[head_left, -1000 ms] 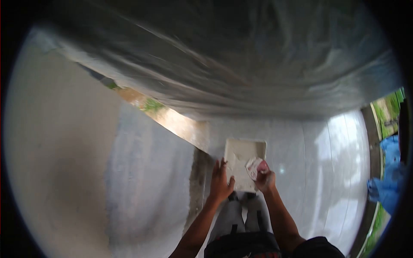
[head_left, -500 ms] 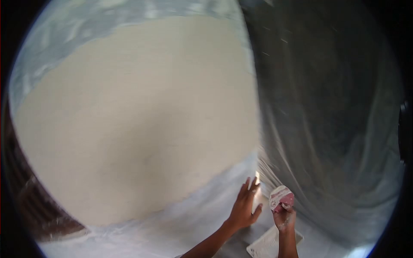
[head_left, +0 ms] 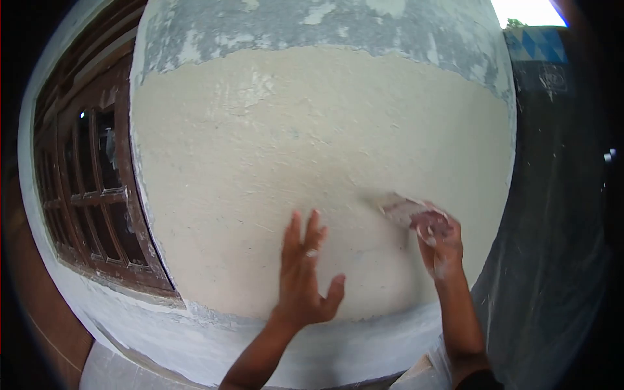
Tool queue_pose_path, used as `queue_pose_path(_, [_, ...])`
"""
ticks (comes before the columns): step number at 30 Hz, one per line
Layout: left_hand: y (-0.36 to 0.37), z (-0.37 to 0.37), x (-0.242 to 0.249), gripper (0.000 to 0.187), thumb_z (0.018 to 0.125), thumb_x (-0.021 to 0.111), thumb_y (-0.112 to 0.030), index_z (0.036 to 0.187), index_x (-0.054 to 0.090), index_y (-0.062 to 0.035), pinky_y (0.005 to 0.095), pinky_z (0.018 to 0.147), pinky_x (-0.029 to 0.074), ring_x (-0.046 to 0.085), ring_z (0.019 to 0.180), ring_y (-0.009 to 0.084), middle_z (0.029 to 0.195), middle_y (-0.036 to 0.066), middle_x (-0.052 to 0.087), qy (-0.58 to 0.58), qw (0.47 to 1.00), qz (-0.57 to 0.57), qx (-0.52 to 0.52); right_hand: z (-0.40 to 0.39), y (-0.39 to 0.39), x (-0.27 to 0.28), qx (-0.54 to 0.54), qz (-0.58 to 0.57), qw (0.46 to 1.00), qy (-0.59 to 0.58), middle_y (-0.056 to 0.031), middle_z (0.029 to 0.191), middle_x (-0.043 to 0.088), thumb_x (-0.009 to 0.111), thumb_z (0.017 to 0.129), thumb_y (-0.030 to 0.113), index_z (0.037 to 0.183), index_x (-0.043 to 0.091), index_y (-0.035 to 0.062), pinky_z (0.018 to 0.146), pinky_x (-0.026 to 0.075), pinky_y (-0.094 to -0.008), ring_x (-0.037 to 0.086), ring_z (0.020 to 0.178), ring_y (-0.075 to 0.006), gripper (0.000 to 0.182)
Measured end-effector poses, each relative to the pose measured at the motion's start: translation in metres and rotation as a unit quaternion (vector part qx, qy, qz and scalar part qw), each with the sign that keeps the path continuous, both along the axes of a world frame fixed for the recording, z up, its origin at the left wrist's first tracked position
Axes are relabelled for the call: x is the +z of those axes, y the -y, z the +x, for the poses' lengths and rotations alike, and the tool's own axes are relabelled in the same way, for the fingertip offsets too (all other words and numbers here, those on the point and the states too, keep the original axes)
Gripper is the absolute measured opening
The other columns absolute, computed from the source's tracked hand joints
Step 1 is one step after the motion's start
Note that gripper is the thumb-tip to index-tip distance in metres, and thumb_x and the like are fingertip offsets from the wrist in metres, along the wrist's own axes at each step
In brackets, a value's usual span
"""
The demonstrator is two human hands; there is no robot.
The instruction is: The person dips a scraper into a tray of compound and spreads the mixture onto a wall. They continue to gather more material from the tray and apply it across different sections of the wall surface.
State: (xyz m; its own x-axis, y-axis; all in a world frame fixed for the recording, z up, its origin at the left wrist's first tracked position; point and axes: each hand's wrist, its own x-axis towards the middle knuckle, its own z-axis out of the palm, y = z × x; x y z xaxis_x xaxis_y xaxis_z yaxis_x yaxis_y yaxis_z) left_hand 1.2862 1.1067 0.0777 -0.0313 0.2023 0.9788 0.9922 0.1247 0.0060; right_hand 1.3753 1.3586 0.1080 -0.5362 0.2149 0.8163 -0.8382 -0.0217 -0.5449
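Observation:
A wall with a broad cream-coloured coat [head_left: 214, 156] fills the middle of the view, with fine ridges and small rough marks across it. My right hand [head_left: 445, 253] grips a pinkish-red putty scraper [head_left: 411, 211] smeared with pale filler, its blade edge pointing left close to the wall and slightly blurred. Left of it, my left hand [head_left: 302, 286] is raised in front of the lower part of the coat, fingers stretched and thumb spread, holding nothing. A white smear shows on one of its fingers.
A brown wooden window [head_left: 97, 201] with glass panes stands at the left. Patchy grey-and-white wall [head_left: 325, 26] runs above the coat, and a pale band [head_left: 260, 338] below. Dark plastic sheeting [head_left: 546, 195] hangs at the right.
The view has swung, bringing the window and upper wall in. My right hand has lifted the scraper from near the tray up to the wall; my left hand has moved in front of the coat.

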Motion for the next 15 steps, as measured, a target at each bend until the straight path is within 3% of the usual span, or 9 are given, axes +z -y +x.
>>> queue_pose_path(2, [0.017,-0.017,0.017,0.067,0.098,0.056,-0.028,0.153,0.035,0.0044,0.0619,0.122,0.018,0.022,0.153,0.054,0.159,0.033,0.038,-0.049,0.997,0.041,0.053,-0.004,0.022,0.067,-0.069,0.216,0.973,-0.033,-0.0114,0.119,0.075,0.07,0.087,0.008,0.131,0.069,0.0025,0.09,0.048,-0.0361,0.068,0.101,-0.0242,0.044])
queue_pose_path(4, [0.034,-0.02,0.035,0.066,0.101,0.052,-0.032,0.153,0.034,0.0044,0.0625,0.122,0.018,0.022,0.153,0.0546,0.157,0.036,0.038,-0.055,0.993,0.063,0.082,-0.026,0.046,0.123,-0.2,0.44,0.837,-0.258,-0.0087,0.129,0.073,0.066,0.09,0.005,0.127,0.073,0.0112,0.095,0.05,-0.0386,0.069,0.113,-0.0266,0.038])
queue_pose_path(5, [0.042,-0.021,0.042,0.066,0.102,0.052,-0.032,0.153,0.033,0.0042,0.0627,0.122,0.018,0.022,0.152,0.0547,0.157,0.036,0.038,-0.058,0.99,0.075,0.102,-0.032,0.057,0.143,-0.253,0.481,0.79,-0.283,-0.0059,0.129,0.073,0.067,0.088,0.003,0.126,0.074,0.0149,0.1,0.048,-0.0417,0.067,0.12,-0.0263,0.04])
queue_pose_path(6, [0.047,-0.024,0.048,0.066,0.102,0.052,-0.033,0.153,0.033,0.004,0.0629,0.122,0.019,0.021,0.152,0.0548,0.157,0.036,0.038,-0.062,0.987,0.087,0.121,-0.039,0.066,0.16,-0.306,0.516,0.739,-0.307,-0.0031,0.129,0.073,0.068,0.086,0.0,0.125,0.075,0.0186,0.106,0.047,-0.0448,0.064,0.127,-0.0259,0.043])
queue_pose_path(7, [0.05,-0.027,0.05,0.066,0.102,0.052,-0.031,0.153,0.032,0.0042,0.0629,0.121,0.02,0.021,0.152,0.0555,0.157,0.037,0.037,-0.072,0.985,0.104,0.119,-0.048,0.073,0.173,-0.302,0.518,0.736,-0.314,-0.0031,0.129,0.073,0.068,0.086,0.0,0.125,0.075,0.0186,0.106,0.047,-0.0448,0.064,0.127,-0.0259,0.043])
queue_pose_path(9, [0.056,-0.027,0.054,0.066,0.101,0.052,-0.03,0.154,0.031,0.0041,0.0627,0.121,0.021,0.021,0.152,0.0553,0.157,0.036,0.037,-0.077,0.982,0.116,0.131,-0.063,0.082,0.198,-0.412,0.593,0.576,-0.382,0.0023,0.131,0.072,0.071,0.083,0.0,0.121,0.076,0.0234,0.113,0.042,-0.0504,0.061,0.131,-0.0231,0.045])
queue_pose_path(13, [0.063,-0.026,0.048,0.066,0.101,0.052,-0.03,0.153,0.032,0.0048,0.0623,0.121,0.021,0.023,0.152,0.0543,0.156,0.037,0.038,-0.1,0.977,0.14,0.125,-0.085,0.094,0.234,-0.462,0.591,0.512,-0.419,0.0056,0.131,0.072,0.072,0.08,-0.004,0.12,0.077,0.0251,0.116,0.039,-0.0509,0.056,0.136,-0.0197,0.049])
queue_pose_path(15, [0.066,-0.025,0.043,0.065,0.101,0.051,-0.031,0.152,0.034,0.0048,0.0622,0.121,0.021,0.023,0.152,0.0539,0.155,0.036,0.04,-0.091,0.975,0.144,0.144,-0.093,0.093,0.246,-0.462,0.588,0.508,-0.428,0.0057,0.132,0.072,0.072,0.081,-0.004,0.12,0.077,0.0253,0.116,0.039,-0.0503,0.056,0.136,-0.0195,0.05])
